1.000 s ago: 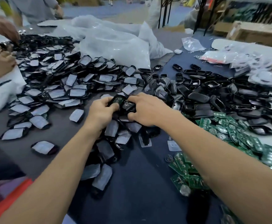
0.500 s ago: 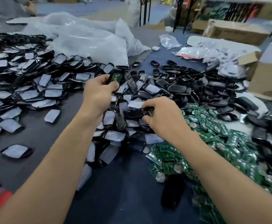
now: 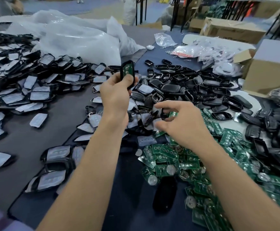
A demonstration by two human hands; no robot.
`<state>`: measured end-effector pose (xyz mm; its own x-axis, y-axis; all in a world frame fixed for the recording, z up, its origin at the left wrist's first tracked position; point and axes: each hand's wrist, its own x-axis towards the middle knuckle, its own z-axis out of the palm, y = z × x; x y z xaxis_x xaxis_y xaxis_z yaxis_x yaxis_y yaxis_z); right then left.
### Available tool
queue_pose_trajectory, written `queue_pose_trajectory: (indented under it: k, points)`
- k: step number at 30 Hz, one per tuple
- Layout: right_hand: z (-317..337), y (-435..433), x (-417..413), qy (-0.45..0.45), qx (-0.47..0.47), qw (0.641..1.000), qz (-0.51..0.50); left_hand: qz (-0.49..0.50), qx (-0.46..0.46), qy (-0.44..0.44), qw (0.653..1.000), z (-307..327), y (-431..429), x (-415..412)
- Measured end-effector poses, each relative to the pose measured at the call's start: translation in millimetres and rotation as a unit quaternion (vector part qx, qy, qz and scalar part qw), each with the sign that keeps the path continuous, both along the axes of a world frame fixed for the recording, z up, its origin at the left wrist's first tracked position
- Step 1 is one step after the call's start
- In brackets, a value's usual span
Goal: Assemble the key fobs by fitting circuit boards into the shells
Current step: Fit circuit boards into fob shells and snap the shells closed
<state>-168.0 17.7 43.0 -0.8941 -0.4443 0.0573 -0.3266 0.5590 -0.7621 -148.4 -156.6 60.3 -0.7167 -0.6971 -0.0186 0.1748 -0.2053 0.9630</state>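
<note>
Upright in the left hand [image 3: 115, 95], a shell [image 3: 130, 85] holds a circuit board [image 3: 127, 69].

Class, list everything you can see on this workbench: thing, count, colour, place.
Boards: many, green, heaped near right.
Bare shells: many, black, far right.
Filmed shells: many, black with whitish film, left and centre.
Held shell: one, black, green board inside, raised at centre.
Bags: several, clear, far side.
Boxes: several, brown, far right.
Table: one, dark grey, underneath.
Left hand: grips Held shell.
Right hand: over Boards, grip unclear.
</note>
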Motion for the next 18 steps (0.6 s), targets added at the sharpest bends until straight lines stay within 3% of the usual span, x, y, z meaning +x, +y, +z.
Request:
queue_pose_trajectory:
  k: [8,11,16,18]
  points:
    - [0,-9,8,0.105,0.004,0.986,-0.126,0.039,-0.062,-0.009,0.997,-24,-5,3]
    - [3,-28,13,0.116,0.020,0.990,-0.081,0.063,-0.048,0.004,0.997,-25,-10,4]
    - [-3,-51,3,0.130,0.216,0.968,-0.017,0.087,-0.030,0.004,0.996,-23,-20,4]
    - [-3,-54,4,0.101,0.164,0.981,-0.022,0.086,-0.025,0.002,0.996,-24,-23,5]
